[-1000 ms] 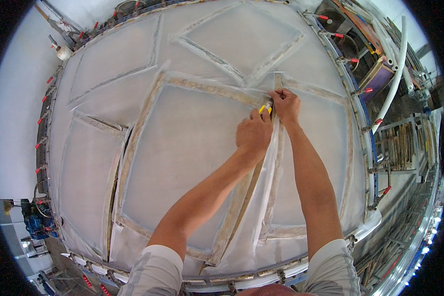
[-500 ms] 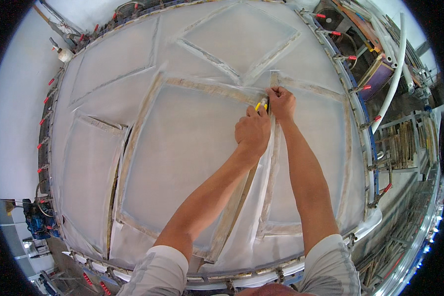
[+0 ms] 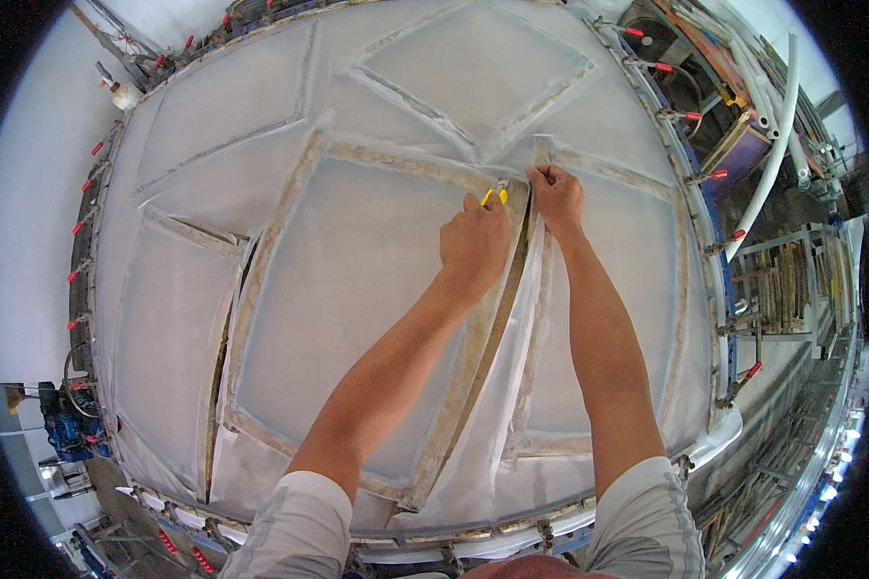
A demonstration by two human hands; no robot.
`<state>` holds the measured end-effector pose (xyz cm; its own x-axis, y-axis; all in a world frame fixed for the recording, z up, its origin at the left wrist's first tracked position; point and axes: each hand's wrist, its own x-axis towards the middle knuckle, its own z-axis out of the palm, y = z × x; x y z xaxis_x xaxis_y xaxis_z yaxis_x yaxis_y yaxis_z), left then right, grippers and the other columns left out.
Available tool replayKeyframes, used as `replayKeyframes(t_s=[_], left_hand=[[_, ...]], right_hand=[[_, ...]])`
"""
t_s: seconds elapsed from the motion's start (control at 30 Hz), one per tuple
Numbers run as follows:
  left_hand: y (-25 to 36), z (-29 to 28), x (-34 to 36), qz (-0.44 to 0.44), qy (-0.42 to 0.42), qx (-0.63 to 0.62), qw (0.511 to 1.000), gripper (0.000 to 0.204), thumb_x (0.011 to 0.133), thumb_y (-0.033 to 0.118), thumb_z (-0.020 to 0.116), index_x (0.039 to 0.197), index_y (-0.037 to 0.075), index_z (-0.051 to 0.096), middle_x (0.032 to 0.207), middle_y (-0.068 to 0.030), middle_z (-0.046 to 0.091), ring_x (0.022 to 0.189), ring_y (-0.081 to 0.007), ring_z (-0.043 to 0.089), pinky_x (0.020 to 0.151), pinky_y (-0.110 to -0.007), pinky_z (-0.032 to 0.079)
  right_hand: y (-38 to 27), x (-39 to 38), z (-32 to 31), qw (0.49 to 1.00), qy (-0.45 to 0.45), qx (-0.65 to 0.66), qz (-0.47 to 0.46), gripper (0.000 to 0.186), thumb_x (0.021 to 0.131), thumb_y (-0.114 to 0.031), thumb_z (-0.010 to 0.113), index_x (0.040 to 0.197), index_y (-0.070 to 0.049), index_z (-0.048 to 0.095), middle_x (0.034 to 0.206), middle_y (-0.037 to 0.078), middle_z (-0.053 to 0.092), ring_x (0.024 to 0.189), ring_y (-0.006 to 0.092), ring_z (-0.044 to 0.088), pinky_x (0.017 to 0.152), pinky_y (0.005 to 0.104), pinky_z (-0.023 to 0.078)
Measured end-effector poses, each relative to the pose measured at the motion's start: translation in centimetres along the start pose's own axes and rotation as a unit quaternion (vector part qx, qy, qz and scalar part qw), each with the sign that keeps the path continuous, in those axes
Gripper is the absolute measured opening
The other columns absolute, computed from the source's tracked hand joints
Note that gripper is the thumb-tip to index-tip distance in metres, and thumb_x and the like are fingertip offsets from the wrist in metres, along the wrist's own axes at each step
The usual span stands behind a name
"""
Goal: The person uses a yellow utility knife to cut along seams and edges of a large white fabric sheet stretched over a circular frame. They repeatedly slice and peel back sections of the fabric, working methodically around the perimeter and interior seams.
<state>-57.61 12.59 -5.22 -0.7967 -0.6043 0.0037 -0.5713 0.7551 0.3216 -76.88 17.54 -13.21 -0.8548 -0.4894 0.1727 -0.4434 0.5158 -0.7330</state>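
hands (image 3: pixel 476 246): 2 | yellow tool (image 3: pixel 495 197): 1 | outlined frames (image 3: pixel 410 162): 5

tool (image 3: pixel 495 197) at the far right corner of middle frame (image 3: pixel 396 161), left frame (image 3: pixel 198 234) and right frame (image 3: pixel 613 172) on either side

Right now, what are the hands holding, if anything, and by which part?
The left hand grips a small yellow tool by its body; the right hand appears to pinch the pale sheet by its loose edge.

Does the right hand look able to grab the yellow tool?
Probably yes: the right hand is close to the yellow tool with nothing tall between them, but the left hand is holding it.
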Motion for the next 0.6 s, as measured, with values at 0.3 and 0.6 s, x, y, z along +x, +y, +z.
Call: replayKeyframes(t_s=[0.3, 0.6], left_hand=[[-0.7, -2.1, 1.1, 0.054, -0.039, 0.073, 0.995, 0.028, 0.095, 0.015, 0.061, 0.120, 0.004, 0.063, 0.106, -0.0184, 0.066, 0.086, -0.0342, 0.074, 0.072, -0.047, 0.061], [-7.7, -3.8, 3.3, 0.162, -0.043, 0.150, 0.974, 0.035, 0.098, 0.021, 0.060, 0.132, 0.017, 0.065, 0.100, -0.0138, 0.070, 0.090, -0.0342, 0.073, 0.073, -0.050, 0.060]], right_hand=[[0.2, 0.2, -0.1, 1.000, -0.025, -0.006, 0.000, 0.028, 0.089, -0.036, 0.076, 0.096, -0.010, 0.079, 0.075, 0.006, 0.074, 0.068, 0.0183, 0.068, 0.066, 0.0349, 0.052], [-1.4, -0.3, -0.6, 0.996, -0.075, -0.037, 0.037, 0.037, 0.084, -0.046, 0.077, 0.105, -0.016, 0.079, 0.094, 0.011, 0.077, 0.091, 0.0319, 0.073, 0.082, 0.0438, 0.057]])
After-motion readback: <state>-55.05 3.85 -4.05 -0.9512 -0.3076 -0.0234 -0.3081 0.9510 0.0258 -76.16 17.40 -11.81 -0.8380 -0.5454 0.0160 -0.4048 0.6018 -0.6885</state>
